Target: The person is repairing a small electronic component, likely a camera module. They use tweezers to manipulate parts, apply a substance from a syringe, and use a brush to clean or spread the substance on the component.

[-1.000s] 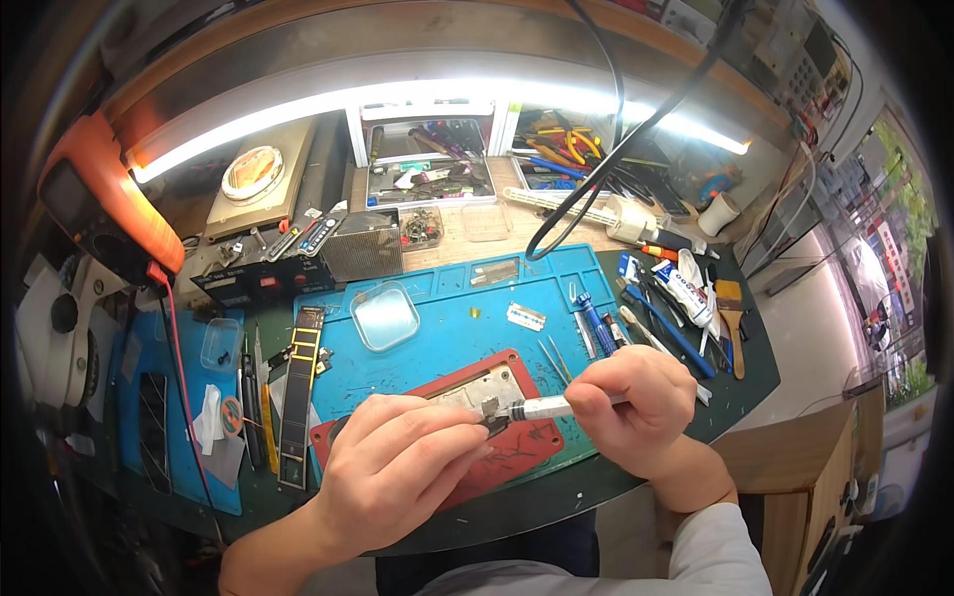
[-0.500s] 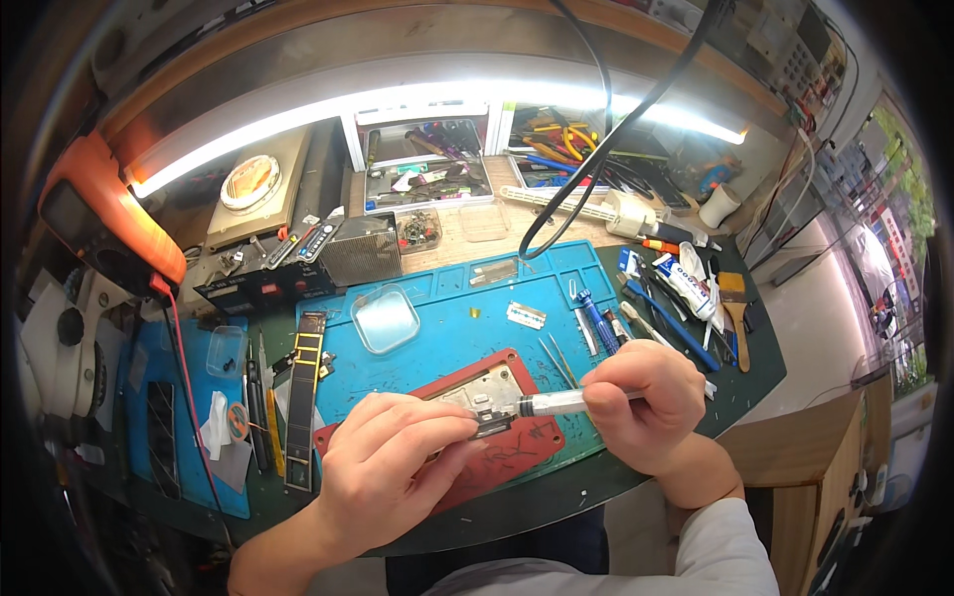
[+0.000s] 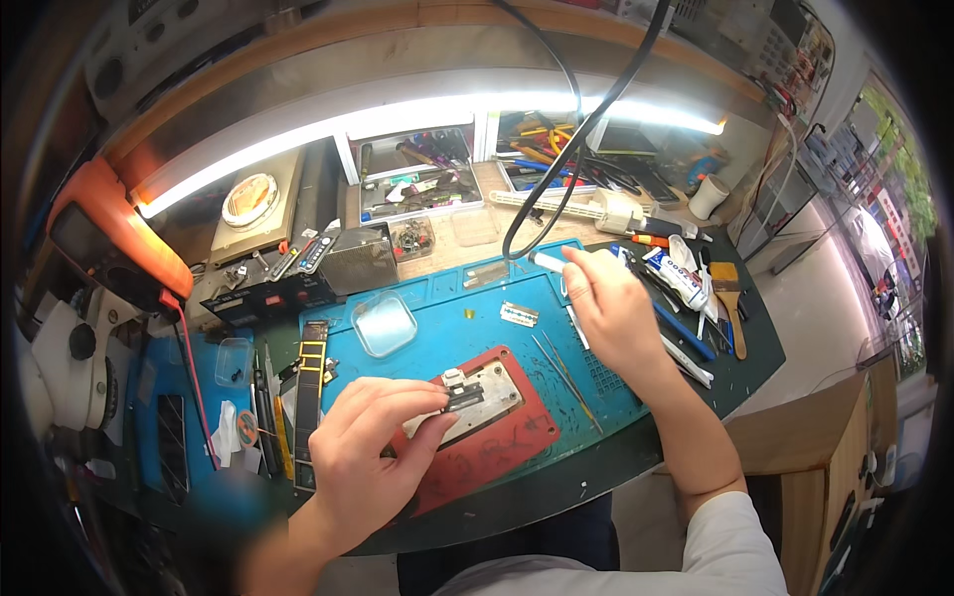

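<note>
My left hand (image 3: 383,437) pinches a small dark metal part (image 3: 463,397) between thumb and fingers. That part lies at the near-left of a silver metal plate (image 3: 494,395), which sits on a red board (image 3: 527,437). My right hand (image 3: 618,313) is raised over the right of the blue work mat (image 3: 447,343), fingers closed. The white tube of a syringe (image 3: 547,260) juts out beyond its fingertips; the rest is covered by the hand. Tweezers (image 3: 566,381) lie on the mat between the board and my right forearm.
A black cable (image 3: 556,164) hangs in a loop close to the syringe. A clear box (image 3: 385,323) and a razor blade (image 3: 519,314) lie on the mat. Tubes and a brush (image 3: 730,298) crowd the right, a multimeter (image 3: 119,243) stands left, and tool trays (image 3: 422,204) line the back.
My right hand has moved the syringe up and away from the metal part, toward the back of the mat. My left hand keeps its pinch. The whole view has shifted slightly.
</note>
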Demonstrator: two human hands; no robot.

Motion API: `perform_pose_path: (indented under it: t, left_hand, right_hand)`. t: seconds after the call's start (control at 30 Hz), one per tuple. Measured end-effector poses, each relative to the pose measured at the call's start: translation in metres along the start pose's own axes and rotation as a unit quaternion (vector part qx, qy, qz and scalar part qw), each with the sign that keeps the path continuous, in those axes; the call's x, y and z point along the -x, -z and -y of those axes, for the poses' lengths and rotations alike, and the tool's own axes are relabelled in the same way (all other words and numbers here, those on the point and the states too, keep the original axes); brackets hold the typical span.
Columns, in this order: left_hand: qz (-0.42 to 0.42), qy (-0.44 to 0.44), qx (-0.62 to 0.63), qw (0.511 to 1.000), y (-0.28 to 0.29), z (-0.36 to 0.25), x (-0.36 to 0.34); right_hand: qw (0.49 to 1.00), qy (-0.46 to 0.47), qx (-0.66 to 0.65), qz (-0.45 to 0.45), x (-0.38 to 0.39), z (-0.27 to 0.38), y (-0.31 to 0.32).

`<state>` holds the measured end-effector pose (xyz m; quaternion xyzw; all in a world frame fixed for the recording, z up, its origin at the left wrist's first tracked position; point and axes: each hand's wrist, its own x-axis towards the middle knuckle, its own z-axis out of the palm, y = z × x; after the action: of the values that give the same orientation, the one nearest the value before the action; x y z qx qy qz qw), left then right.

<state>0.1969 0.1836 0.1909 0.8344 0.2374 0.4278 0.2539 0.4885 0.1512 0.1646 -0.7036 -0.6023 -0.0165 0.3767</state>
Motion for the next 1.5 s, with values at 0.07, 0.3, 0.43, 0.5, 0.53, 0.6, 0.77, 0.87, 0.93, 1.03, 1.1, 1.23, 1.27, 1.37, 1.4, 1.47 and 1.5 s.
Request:
perform_pose_path:
  t: [0.07, 0.3, 0.43, 0.5, 0.53, 0.6, 0.77, 0.87, 0.93, 1.03, 1.1, 1.23, 1.27, 1.37, 1.4, 1.47, 1.5]
  left_hand:
    - [-0.005, 0.002, -0.006, 1.0, 0.001, 0.001, 0.0]
    - [-0.006, -0.028, 0.006, 1.0, 0.001, 0.008, 0.001]
    - [-0.005, -0.015, 0.011, 1.0, 0.001, 0.007, 0.001]
    - [-0.007, -0.011, 0.008, 1.0, 0.003, 0.004, 0.001]
    - [-0.005, -0.007, 0.01, 1.0, 0.002, 0.004, 0.001]
    - [-0.003, 0.001, 0.012, 1.0, 0.0, 0.004, 0.001]
    - [0.001, 0.008, 0.008, 1.0, -0.001, 0.002, 0.001]
    - [0.016, 0.038, 0.04, 0.998, 0.002, -0.001, 0.002]
    - [0.031, 0.033, 0.05, 0.998, 0.002, -0.003, 0.0]
    - [0.031, 0.01, 0.034, 0.999, 0.005, -0.003, 0.001]
    - [0.032, 0.004, 0.04, 0.999, 0.003, -0.001, 0.002]
    - [0.008, -0.025, 0.074, 0.997, 0.0, 0.005, 0.005]
    - [0.001, -0.033, 0.071, 0.997, -0.002, 0.006, 0.005]
    - [-0.015, -0.048, 0.069, 0.996, -0.005, 0.008, 0.005]
    - [-0.017, -0.046, 0.072, 0.996, -0.005, 0.008, 0.005]
    - [-0.016, -0.045, 0.073, 0.996, -0.006, 0.005, 0.005]
    - [-0.017, -0.045, 0.071, 0.996, -0.006, 0.004, 0.006]
  right_hand:
    - [0.998, 0.035, 0.052, -0.004, 0.002, 0.0, -0.013]
    - [0.973, 0.117, 0.195, -0.035, 0.004, -0.001, -0.034]
    - [0.977, 0.146, 0.127, -0.094, 0.0, 0.007, -0.023]
    - [0.982, 0.176, 0.01, -0.072, 0.002, 0.016, -0.015]
    - [0.979, 0.189, -0.046, -0.061, 0.004, 0.019, -0.012]
    - [0.958, 0.267, -0.09, -0.061, 0.008, 0.027, -0.005]
    - [0.917, 0.365, -0.161, -0.02, 0.018, 0.041, 0.001]
    - [0.91, 0.38, -0.165, -0.012, 0.019, 0.046, 0.001]
    - [0.905, 0.39, -0.169, 0.008, 0.019, 0.048, 0.003]
    - [0.899, 0.397, -0.183, 0.004, 0.022, 0.051, 0.001]
    - [0.905, 0.393, -0.166, -0.003, 0.025, 0.054, 0.002]
    - [0.913, 0.384, -0.141, -0.008, 0.03, 0.061, 0.002]
    - [0.914, 0.382, -0.136, -0.005, 0.03, 0.062, 0.003]
    - [0.917, 0.381, -0.121, -0.001, 0.031, 0.061, 0.002]
    - [0.917, 0.38, -0.116, -0.001, 0.031, 0.061, 0.002]
    - [0.919, 0.377, -0.117, -0.005, 0.032, 0.059, 0.002]
    - [0.919, 0.376, -0.117, -0.006, 0.033, 0.059, 0.002]
